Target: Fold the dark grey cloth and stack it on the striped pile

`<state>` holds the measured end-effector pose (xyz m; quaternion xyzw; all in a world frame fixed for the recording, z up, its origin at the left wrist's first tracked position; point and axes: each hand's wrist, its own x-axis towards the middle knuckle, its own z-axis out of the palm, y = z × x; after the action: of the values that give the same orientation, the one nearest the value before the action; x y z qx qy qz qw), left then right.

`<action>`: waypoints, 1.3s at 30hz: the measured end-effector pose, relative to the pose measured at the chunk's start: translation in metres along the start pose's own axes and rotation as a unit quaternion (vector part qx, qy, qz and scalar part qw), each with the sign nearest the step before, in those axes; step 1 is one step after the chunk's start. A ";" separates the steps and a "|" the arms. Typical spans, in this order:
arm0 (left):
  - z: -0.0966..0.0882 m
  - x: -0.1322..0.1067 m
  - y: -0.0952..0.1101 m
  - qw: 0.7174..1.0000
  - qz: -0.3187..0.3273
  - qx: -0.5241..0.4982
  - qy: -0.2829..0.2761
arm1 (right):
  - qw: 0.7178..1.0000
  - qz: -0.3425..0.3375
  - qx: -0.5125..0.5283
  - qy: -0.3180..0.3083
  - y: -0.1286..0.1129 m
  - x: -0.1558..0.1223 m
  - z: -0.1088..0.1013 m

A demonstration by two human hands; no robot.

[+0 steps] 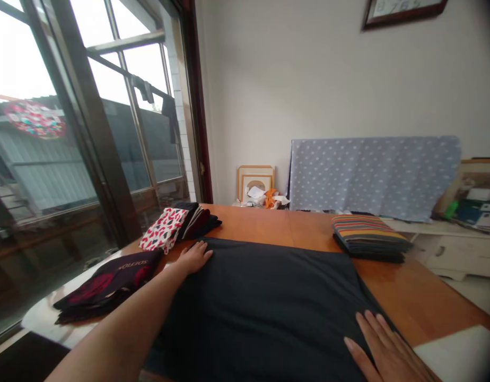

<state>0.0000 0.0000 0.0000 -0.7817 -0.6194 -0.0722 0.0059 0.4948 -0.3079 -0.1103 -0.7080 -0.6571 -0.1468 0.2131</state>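
Note:
A large dark grey-black cloth (269,302) lies spread over the wooden table in front of me, with slight creases across it. My left hand (194,258) rests flat on its far left corner, fingers stretched out. On the right edge of the cloth my right hand (382,342) lies with its fingers spread, partly cut off by the bottom of the view. Neither hand grips anything. What kind of garment or fabric the cloth is cannot be made out; its near edge is out of view.
Folded dark clothes with red patterns (110,284) lie at the left. Behind them sit a white cloth with red-and-black print (164,229) and dark folded items (197,223). A striped folded stack (368,236) stands far right on the wooden table (420,297). Windows line the left.

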 end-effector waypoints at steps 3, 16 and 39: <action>0.004 0.014 -0.001 1.000 -0.008 0.008 0.010 | 0.999 -0.007 -0.035 0.011 -0.002 -0.001 0.000; 0.016 0.047 0.012 0.998 -0.017 0.012 -0.052 | 0.997 0.020 0.004 -0.068 -0.016 0.005 -0.031; 0.039 0.037 0.035 0.990 0.127 0.018 -0.063 | 0.964 0.094 0.033 -0.247 -0.019 0.130 -0.053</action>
<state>0.0467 0.0314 -0.0309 -0.8568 -0.5155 -0.0103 -0.0100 0.4920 -0.2208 0.0010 -0.7732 -0.6245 0.0753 0.0805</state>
